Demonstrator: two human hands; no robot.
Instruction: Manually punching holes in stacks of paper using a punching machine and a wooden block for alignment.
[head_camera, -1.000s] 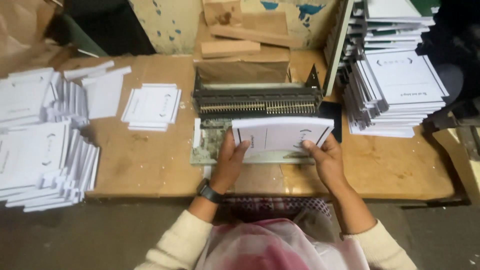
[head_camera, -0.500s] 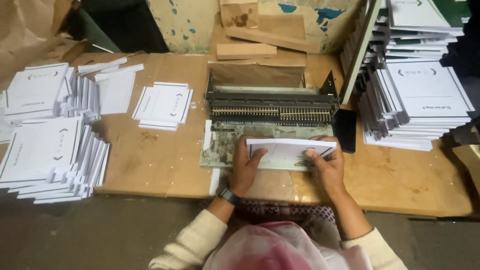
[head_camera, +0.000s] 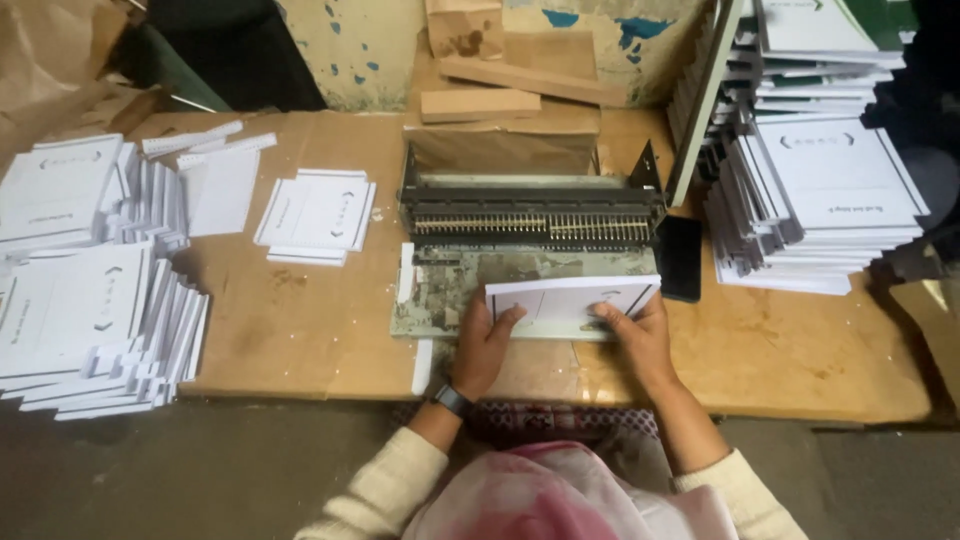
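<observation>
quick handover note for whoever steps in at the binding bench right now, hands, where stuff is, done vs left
Left hand and right hand both grip one white booklet, lying on the worn bed of the comb machine, short of its teeth.
Done, by the look of it: booklet stacks at the left.
Left: a small pile beside the machine and tall stacks on the right; whether those are bound cannot be told.
</observation>
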